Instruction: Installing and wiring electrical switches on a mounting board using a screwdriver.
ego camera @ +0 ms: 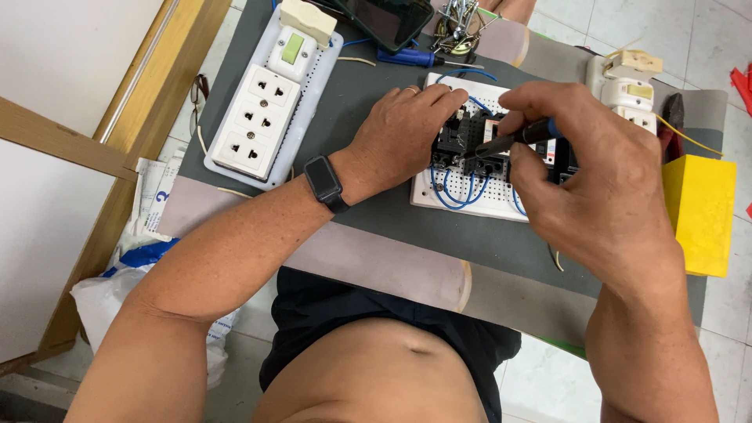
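A white perforated board lies on the grey mat, carrying black electrical parts joined by blue wires. My left hand rests on the board's left side, fingers pressing on the black parts; a dark watch sits on that wrist. My right hand grips a screwdriver with a black and blue handle, its tip pointing left onto the black parts.
A white socket strip with a green switch lies at the mat's left. A second white strip and a yellow box sit right. A blue-handled tool, a dark phone and metal clips lie behind.
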